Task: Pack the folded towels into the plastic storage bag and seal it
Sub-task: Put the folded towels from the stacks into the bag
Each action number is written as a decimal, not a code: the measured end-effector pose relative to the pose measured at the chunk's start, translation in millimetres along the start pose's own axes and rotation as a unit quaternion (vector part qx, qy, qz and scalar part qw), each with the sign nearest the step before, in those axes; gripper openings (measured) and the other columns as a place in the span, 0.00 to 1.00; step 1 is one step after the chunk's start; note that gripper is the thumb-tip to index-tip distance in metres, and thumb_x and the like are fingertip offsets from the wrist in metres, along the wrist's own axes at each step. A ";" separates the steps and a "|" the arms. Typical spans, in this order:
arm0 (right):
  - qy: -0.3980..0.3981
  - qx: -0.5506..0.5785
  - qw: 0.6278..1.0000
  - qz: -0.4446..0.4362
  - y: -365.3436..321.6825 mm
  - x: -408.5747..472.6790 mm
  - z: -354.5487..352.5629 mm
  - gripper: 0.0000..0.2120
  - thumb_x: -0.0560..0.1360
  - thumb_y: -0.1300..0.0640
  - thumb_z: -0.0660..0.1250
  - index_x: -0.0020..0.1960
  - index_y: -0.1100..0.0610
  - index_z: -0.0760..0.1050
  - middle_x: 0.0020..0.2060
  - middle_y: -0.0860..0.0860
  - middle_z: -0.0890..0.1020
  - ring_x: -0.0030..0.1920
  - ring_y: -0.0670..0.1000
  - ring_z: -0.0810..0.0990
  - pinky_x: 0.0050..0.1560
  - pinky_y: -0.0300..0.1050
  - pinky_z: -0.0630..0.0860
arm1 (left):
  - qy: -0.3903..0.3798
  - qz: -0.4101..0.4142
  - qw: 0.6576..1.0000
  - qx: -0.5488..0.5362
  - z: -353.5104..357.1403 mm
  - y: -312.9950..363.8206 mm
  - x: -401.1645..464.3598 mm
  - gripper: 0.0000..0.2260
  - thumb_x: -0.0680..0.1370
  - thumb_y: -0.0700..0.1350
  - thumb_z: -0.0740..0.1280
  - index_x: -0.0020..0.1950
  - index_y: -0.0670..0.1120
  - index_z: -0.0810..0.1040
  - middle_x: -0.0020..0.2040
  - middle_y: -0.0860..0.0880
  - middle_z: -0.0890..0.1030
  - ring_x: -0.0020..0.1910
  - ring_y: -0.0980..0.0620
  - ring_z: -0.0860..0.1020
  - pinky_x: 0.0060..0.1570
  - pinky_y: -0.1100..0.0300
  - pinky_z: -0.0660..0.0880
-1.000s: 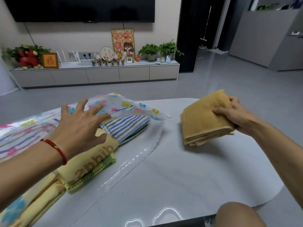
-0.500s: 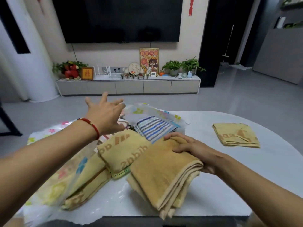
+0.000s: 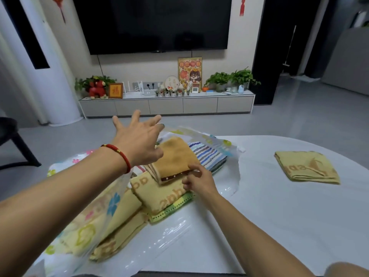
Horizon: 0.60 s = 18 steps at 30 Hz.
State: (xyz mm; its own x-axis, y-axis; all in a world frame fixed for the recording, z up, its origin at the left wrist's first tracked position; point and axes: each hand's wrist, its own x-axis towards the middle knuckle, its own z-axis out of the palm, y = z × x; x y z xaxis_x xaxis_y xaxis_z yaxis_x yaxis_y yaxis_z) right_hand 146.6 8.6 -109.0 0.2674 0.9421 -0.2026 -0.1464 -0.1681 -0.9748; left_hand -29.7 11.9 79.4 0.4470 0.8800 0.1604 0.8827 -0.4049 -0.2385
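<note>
White table [image 3: 279,212]. Plastic bag [image 3: 229,168], mouth open, holds four towels; a fifth towel [image 3: 307,167] lies apart. Right hand [image 3: 197,179] pinches brown towel [image 3: 175,156]; left hand [image 3: 137,142] spread wide, lifting the bag's top sheet.

Left hand [image 3: 139,142]: the far edge of the plastic storage bag [image 3: 211,139] is covered by it, so whether the film is touched cannot be told.
Right hand [image 3: 196,179]: its fingertips are hidden where they meet the brown towel [image 3: 175,156]; grip or touch cannot be told.
Striped towel [image 3: 209,156]: its left part is hidden under the brown towel.
Lower-left towels [image 3: 119,228]: blurred by printed film; their count cannot be told.
Table [image 3: 279,216]: cut off by the right and bottom edges.
Cabinet items [image 3: 171,91]: too small to be identified.
Yellow towel [image 3: 307,168]: its lettering is only partly readable.
</note>
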 end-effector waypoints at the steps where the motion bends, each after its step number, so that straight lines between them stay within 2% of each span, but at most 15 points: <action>1: -0.005 -0.023 1.000 -0.002 -2.5 -3.2 -11.2 0.17 0.79 0.71 0.62 0.65 0.60 0.76 0.41 0.59 0.82 0.36 0.57 0.82 0.45 0.55 0.84 | 0.002 0.003 1.000 -0.003 3.0 2.1 -0.3 0.30 0.76 0.60 0.64 0.77 0.55 0.62 0.81 0.55 0.51 0.79 0.38 0.48 0.66 0.20 0.51; 3: -0.028 -0.088 0.996 -0.019 -9.6 -12.7 -37.5 0.14 0.79 0.69 0.63 0.61 0.59 0.79 0.47 0.58 0.85 0.39 0.55 0.85 0.48 0.55 0.84 | 0.008 0.009 1.000 -0.003 8.9 7.8 0.2 0.31 0.76 0.61 0.64 0.77 0.56 0.61 0.82 0.54 0.51 0.79 0.37 0.48 0.66 0.21 0.51; 5: -0.056 -0.156 0.985 -0.036 -16.0 -21.9 -67.1 0.12 0.79 0.66 0.64 0.58 0.58 0.82 0.52 0.55 0.85 0.42 0.53 0.86 0.46 0.51 0.84 | 0.008 0.010 1.000 -0.006 13.8 15.2 1.5 0.32 0.75 0.61 0.64 0.77 0.56 0.60 0.82 0.52 0.51 0.79 0.35 0.49 0.66 0.21 0.52; 8: -0.077 -0.228 0.970 -0.018 -28.9 -31.9 -120.3 0.09 0.79 0.64 0.66 0.55 0.57 0.83 0.51 0.55 0.86 0.44 0.54 0.87 0.42 0.45 0.83 | 0.016 0.023 1.000 -0.007 20.1 29.0 7.7 0.33 0.75 0.63 0.64 0.78 0.58 0.60 0.81 0.51 0.53 0.79 0.35 0.50 0.67 0.22 0.52; 10: -0.058 -0.243 0.968 0.007 -37.2 -36.1 -160.7 0.07 0.79 0.63 0.67 0.54 0.59 0.83 0.50 0.59 0.86 0.41 0.55 0.87 0.42 0.46 0.83 | 0.023 0.040 0.999 0.012 24.8 40.7 13.6 0.33 0.74 0.65 0.64 0.77 0.58 0.62 0.81 0.52 0.53 0.79 0.36 0.51 0.67 0.23 0.54; 12: 0.022 -0.257 0.966 0.020 -41.1 -31.4 -206.3 0.06 0.79 0.62 0.67 0.52 0.61 0.83 0.48 0.61 0.87 0.38 0.54 0.85 0.40 0.47 0.81 | 0.024 0.060 0.998 0.024 29.4 53.3 20.2 0.33 0.73 0.67 0.63 0.76 0.59 0.63 0.81 0.52 0.54 0.78 0.36 0.51 0.67 0.24 0.56; 14: 0.140 -0.303 0.943 0.015 -39.7 -18.1 -254.2 0.06 0.78 0.59 0.67 0.48 0.60 0.83 0.48 0.61 0.87 0.37 0.56 0.85 0.40 0.48 0.80 | 0.016 0.078 0.997 0.025 32.1 66.5 27.7 0.32 0.73 0.68 0.63 0.75 0.60 0.64 0.81 0.53 0.53 0.78 0.36 0.51 0.66 0.25 0.58; 16: 0.248 -0.392 0.886 0.011 -39.4 -1.7 -295.5 0.06 0.77 0.56 0.67 0.47 0.57 0.82 0.53 0.60 0.86 0.47 0.60 0.85 0.46 0.51 0.79 | 0.008 0.086 0.996 0.025 33.4 77.9 36.0 0.32 0.73 0.69 0.62 0.75 0.60 0.65 0.81 0.52 0.52 0.78 0.36 0.51 0.67 0.25 0.58; 18: 0.300 -0.458 0.837 0.028 -40.6 11.5 -327.4 0.09 0.77 0.55 0.66 0.54 0.54 0.82 0.59 0.59 0.84 0.58 0.63 0.81 0.52 0.50 0.75 | 0.010 0.090 0.996 0.025 35.9 86.8 44.8 0.32 0.73 0.69 0.61 0.76 0.60 0.65 0.82 0.53 0.52 0.78 0.37 0.51 0.67 0.25 0.57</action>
State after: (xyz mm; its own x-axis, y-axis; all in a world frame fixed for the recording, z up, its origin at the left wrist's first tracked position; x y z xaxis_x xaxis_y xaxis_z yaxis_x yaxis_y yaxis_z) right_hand 467.5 -68.8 -102.2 0.7540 0.6569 0.0074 0.5431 -0.6169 -0.5697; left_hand 61.7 25.1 31.6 0.6014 0.7884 0.1298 0.7795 -0.5432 -0.3120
